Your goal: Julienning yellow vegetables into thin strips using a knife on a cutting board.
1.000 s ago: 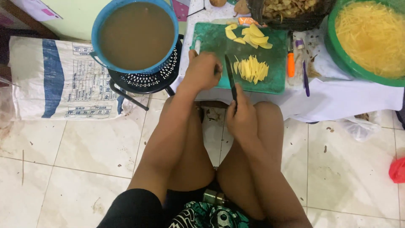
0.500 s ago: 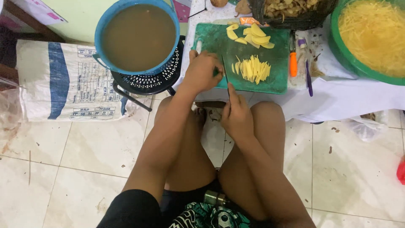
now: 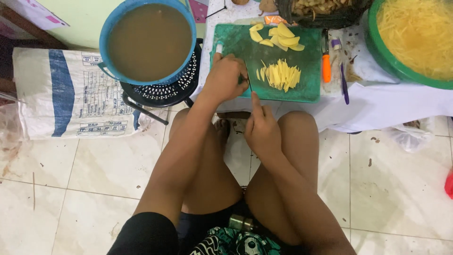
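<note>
Your right hand (image 3: 262,130) is closed around the handle of a knife (image 3: 248,81), index finger stretched along its back, and the thin dark blade runs away from you onto the near left part of the green cutting board (image 3: 231,40). Your left hand (image 3: 226,78) sits just left of the blade, fingers curled down on the board's near left edge; whether it pins anything beneath them you cannot tell from here.

Just right of the blade lies a small heap of pale yellow potato strips (image 3: 281,75), cut into thin sticks. Farther away on the board, near its far edge, rest several flat potato slices (image 3: 278,37), loosely overlapping.

Right of the board, on the white cloth (image 3: 377,101), lie an orange-handled tool (image 3: 326,61) and beside it a slim purple-handled tool (image 3: 342,78), both pointing away from you. Farther right stands a large green basin (image 3: 384,59) full of fine yellow shreds. At the far edge, behind the board, a dark basket (image 3: 325,19) holds brownish peelings.

Left of the board, a blue bucket (image 3: 106,61) of murky brown water sits on a black perforated stool (image 3: 163,92). Left of that, a white woven sack (image 3: 52,94) with a blue stripe lies on the tiled floor (image 3: 94,174). Your bare knees frame the near side of the board.
</note>
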